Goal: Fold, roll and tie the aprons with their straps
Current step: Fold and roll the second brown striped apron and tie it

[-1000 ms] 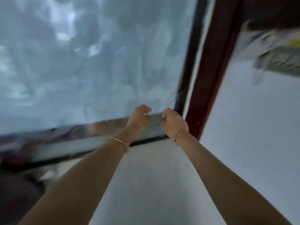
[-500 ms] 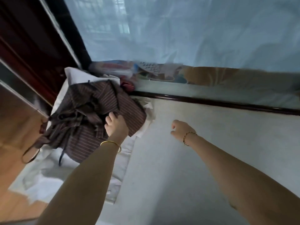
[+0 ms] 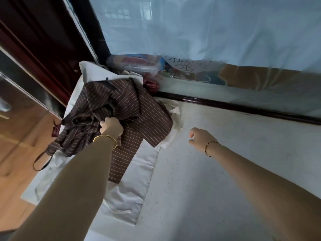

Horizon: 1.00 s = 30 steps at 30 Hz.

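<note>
A crumpled brown apron with thin pale stripes (image 3: pixel 139 108) lies on a pile of white aprons (image 3: pixel 133 185) at the left of a pale table (image 3: pixel 217 171). Its dark strap loop (image 3: pixel 41 162) hangs off the pile's left edge. My left hand (image 3: pixel 111 126) grips a bunched fold in the middle of the brown apron. My right hand (image 3: pixel 201 138) hovers to the right over the bare table, fingers loosely curled, holding nothing. A red striped bundle (image 3: pixel 151 86) sits behind the brown apron.
A dark wooden rail (image 3: pixel 243 106) runs along the table's far edge, with a sheer pale curtain (image 3: pixel 208 32) and colourful items (image 3: pixel 173 66) behind it. A dark red wooden frame (image 3: pixel 34 49) and a wooden floor (image 3: pixel 15 136) are at the left.
The view has swung from the curtain corner to the apron pile. My left hand went from the rail onto the brown apron and closed on a fold; my right hand left the rail.
</note>
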Each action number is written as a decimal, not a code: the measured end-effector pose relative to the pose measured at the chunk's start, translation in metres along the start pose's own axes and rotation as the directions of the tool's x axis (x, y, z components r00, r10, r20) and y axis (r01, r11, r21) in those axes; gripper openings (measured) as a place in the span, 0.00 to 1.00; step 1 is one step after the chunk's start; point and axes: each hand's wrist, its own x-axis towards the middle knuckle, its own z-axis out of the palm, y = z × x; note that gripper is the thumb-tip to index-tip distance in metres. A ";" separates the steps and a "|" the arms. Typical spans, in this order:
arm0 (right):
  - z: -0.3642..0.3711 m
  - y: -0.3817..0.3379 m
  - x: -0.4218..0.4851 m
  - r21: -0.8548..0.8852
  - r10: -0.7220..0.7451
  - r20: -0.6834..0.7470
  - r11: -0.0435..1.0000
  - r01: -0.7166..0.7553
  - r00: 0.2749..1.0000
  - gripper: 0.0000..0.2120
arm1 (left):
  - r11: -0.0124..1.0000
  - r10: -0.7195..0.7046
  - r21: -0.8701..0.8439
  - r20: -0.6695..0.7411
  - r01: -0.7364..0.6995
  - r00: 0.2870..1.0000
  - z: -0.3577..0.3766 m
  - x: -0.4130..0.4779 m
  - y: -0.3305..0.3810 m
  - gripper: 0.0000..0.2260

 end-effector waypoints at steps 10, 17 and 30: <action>-0.017 0.003 -0.031 0.712 -0.007 -0.190 0.687 0.143 0.982 0.37 | 0.444 0.583 -0.882 0.153 -0.156 0.798 -0.030 -0.125 0.118 0.10; -0.030 0.116 -0.088 0.808 0.415 -0.335 0.589 0.031 0.846 0.07 | 0.422 0.811 -0.893 0.296 -0.154 0.505 0.031 -0.252 0.197 0.14; -0.004 0.291 -0.219 0.550 0.863 -0.297 0.504 -0.665 0.409 0.31 | 0.606 0.759 -0.039 0.328 -0.795 0.562 0.155 -0.271 0.200 0.21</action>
